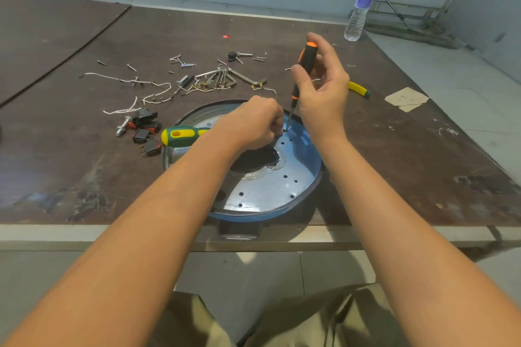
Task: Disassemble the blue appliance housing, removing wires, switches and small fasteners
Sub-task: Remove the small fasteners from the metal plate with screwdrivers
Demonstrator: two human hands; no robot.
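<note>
The blue housing lay at the near edge of the table. The right hand gripped the orange screwdriver, whose tip met the housing's far rim. The left hand was curled beside the tip, possibly pinching a fastener; this could not be told. Removed switches lay just left of the housing.

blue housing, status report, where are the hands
Right hand grips orange screwdriver, tip down in blue housing by its rim. Left hand curled beside the tip, hold unseen. Green screwdriver lies at left wrist.

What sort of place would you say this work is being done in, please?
Probably a small workshop or repair bench: a scuffed brown worktable strewn with loose screws, black switches and hex keys.
</note>
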